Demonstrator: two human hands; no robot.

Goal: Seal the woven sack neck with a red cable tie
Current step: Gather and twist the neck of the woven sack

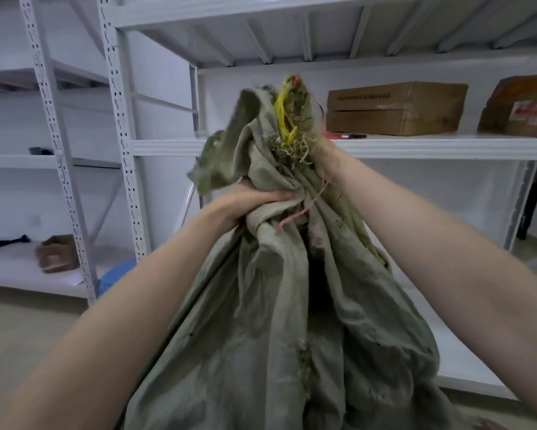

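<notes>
A grey-green woven sack stands in front of me, its top bunched into a neck with frayed yellow and red threads sticking out. My left hand grips the gathered neck from the left. My right hand holds the upper bunch from the right, mostly hidden behind the cloth. A thin red strand hangs from the neck below my right hand; whether it is the cable tie is unclear. Something red lies on the shelf just behind my right hand.
White metal shelving stands close behind the sack, with two cardboard boxes and a dark pen on it. A second rack at the left holds a small brown box and dark items. A blue object sits on the floor.
</notes>
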